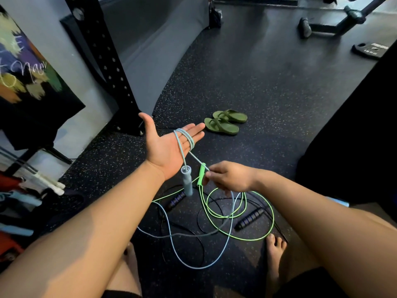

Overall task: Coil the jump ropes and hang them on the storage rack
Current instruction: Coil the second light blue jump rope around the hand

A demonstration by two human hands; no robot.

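**A:** ok so where's your stuff at right now?

**B:** Your left hand (167, 147) is palm up, fingers spread flat, and the pale blue plastic jump rope (186, 138) is looped a few times around the middle fingers. Its grey-blue handle (187, 182) dangles just below your wrist, hanging off the cord. Your right hand (231, 176) is pinching that same blue cord between thumb and fingertips, and the strand runs taut from there up to the loops.

**A:** and the rest of the rope?

**B:** It drops from your right hand to the black speckled rubber floor (268, 82) and snakes in a big loop between your bare feet. The neon green jump rope (247, 233) lies in loose rings on the floor under your right hand, with its green handle (201, 175) poking up just beside your fingertips; can't tell if you're touching it. A black jump rope with ribbed dark handles (250, 218) is tangled in the same pile.

**A:** anything else around?

**B:** A pair of olive green sandals (225, 122) sits on the floor past your left hand, and a black perforated steel upright (107, 61) stands by the wall on the left.
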